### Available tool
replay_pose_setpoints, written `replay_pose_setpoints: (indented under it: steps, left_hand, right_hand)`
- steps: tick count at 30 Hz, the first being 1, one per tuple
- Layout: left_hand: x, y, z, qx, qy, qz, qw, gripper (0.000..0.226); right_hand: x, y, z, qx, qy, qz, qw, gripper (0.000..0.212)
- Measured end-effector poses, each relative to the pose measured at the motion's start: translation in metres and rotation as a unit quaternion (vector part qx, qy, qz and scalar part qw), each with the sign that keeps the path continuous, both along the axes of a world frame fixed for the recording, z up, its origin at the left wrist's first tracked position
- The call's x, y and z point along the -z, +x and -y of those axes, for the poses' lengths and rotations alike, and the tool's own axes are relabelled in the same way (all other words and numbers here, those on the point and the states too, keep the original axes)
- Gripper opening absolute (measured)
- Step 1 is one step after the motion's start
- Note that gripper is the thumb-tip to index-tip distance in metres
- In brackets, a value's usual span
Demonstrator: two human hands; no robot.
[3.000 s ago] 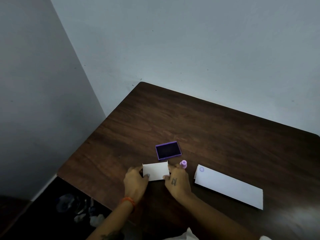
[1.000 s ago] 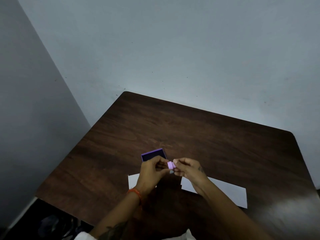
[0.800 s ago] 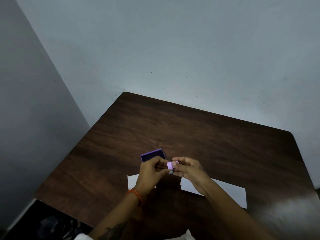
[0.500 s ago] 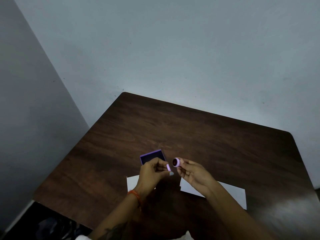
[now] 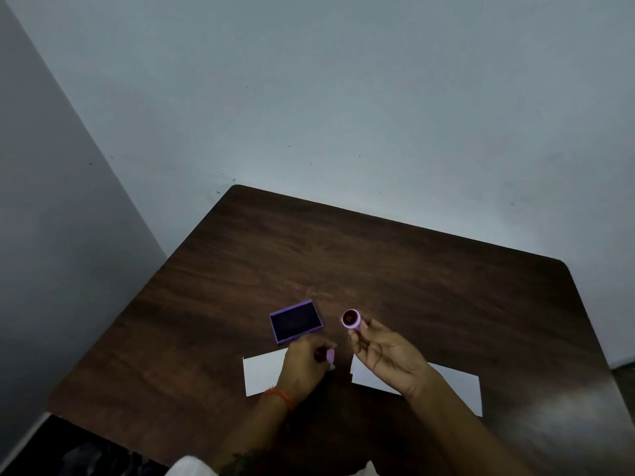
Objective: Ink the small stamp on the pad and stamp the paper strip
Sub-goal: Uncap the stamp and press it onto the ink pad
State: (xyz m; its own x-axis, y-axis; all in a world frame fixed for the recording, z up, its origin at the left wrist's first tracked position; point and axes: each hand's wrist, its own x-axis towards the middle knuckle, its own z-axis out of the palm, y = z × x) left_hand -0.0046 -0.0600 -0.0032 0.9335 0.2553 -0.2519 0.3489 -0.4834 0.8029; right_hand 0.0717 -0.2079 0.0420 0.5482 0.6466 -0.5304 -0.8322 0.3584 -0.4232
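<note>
The small pink stamp (image 5: pixel 351 319) is pinched in my right hand (image 5: pixel 386 353), raised off the table with its dark round face turned away from me. My left hand (image 5: pixel 304 364) is low over the table, fingers closed on the stamp's pink cap (image 5: pixel 330 356). The purple ink pad (image 5: pixel 295 321) lies open on the dark wooden table (image 5: pixel 378 269), just beyond my left hand and left of the stamp. A long white paper strip (image 5: pixel 453 384) lies under my right wrist. A smaller white paper (image 5: pixel 263 374) is partly covered by my left hand.
The table stands in a corner between two pale walls. Its left edge drops to a dark floor with some clutter (image 5: pixel 89 456). My forearms reach in from the bottom of the frame.
My hands pulled the cap off the stamp and moved apart. My left hand has dropped toward the table with the cap; my right hand holds the stamp face outward.
</note>
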Motion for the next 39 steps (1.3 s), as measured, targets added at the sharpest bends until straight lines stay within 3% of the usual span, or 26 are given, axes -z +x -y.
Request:
replay_pose_setpoints:
  steps: [8, 11, 16, 21, 23, 26, 28, 32, 33, 37, 39]
  left_hand:
    - [0.011, 0.0, -0.009, 0.008, 0.072, 0.007, 0.997, 0.03]
    - [0.011, -0.005, -0.02, -0.029, 0.079, 0.05, 0.995, 0.033]
    - [0.013, -0.014, -0.061, -0.133, 0.188, 0.097, 0.968, 0.058]
    - [0.025, -0.015, -0.091, -0.082, 0.175, 0.019, 0.981, 0.081]
    - [0.03, -0.013, -0.095, -0.049, 0.146, 0.008, 0.988, 0.083]
    - [0.036, -0.011, -0.098, -0.016, 0.133, 0.004, 0.991, 0.08]
    - [0.04, -0.011, -0.099, -0.006, 0.137, 0.002, 0.991, 0.078]
    - [0.045, -0.011, -0.099, -0.02, 0.129, 0.023, 0.991, 0.074]
    - [0.046, -0.011, -0.098, -0.023, 0.131, 0.026, 0.991, 0.074]
    - [0.05, -0.011, -0.098, -0.03, 0.134, 0.03, 0.99, 0.073]
    - [0.052, -0.01, -0.097, -0.034, 0.126, 0.035, 0.991, 0.074]
  right_hand:
    - [-0.001, -0.001, -0.004, 0.004, 0.003, 0.015, 1.0, 0.022]
    - [0.0, 0.001, -0.007, -0.003, -0.019, 0.031, 0.999, 0.021]
    - [0.0, 0.007, -0.023, -0.044, -0.099, 0.098, 0.989, 0.022]
    - [0.009, 0.01, -0.062, -0.08, -0.228, 0.218, 0.946, 0.02]
    - [0.014, 0.008, -0.08, -0.109, -0.3, 0.305, 0.897, 0.018]
    - [0.022, 0.004, -0.102, -0.139, -0.387, 0.499, 0.763, 0.013]
    - [0.026, 0.002, -0.112, -0.167, -0.397, 0.593, 0.681, 0.015]
    - [0.039, 0.002, -0.122, -0.338, -0.396, 0.736, 0.433, 0.031]
    - [0.04, 0.002, -0.122, -0.351, -0.399, 0.747, 0.399, 0.033]
    - [0.042, 0.004, -0.123, -0.363, -0.405, 0.762, 0.352, 0.034]
    - [0.045, 0.001, -0.127, -0.346, -0.42, 0.76, 0.357, 0.035]
